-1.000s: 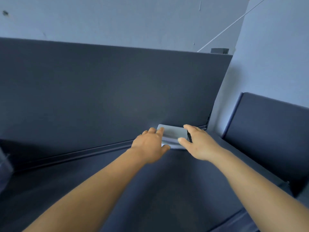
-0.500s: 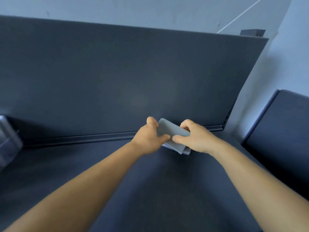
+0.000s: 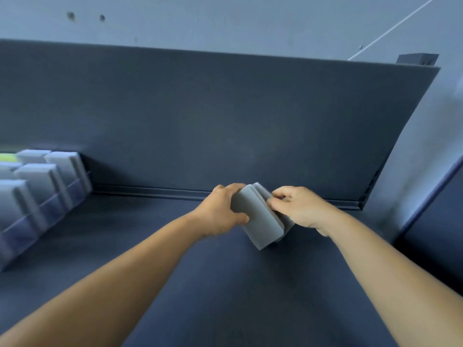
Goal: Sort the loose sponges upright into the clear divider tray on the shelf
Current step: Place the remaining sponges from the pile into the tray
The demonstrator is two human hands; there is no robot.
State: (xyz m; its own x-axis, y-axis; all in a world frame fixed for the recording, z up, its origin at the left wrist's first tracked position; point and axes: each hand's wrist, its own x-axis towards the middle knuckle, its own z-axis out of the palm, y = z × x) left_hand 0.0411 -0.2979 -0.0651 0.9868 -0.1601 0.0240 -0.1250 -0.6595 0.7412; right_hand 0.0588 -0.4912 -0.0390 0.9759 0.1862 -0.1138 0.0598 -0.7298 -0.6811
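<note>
Both grips are closed on the grey sponges [image 3: 260, 216], left hand [image 3: 223, 214] and right hand [image 3: 298, 206] squeezing them as one pack above the shelf [image 3: 200, 284], likely for carrying; the divider tray [image 3: 22, 229] sits far left.

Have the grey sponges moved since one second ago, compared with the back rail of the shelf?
Yes. The grey sponges lay flat against the back rail; now both hands, left hand and right hand, hold them tilted and nearer the person.
</note>
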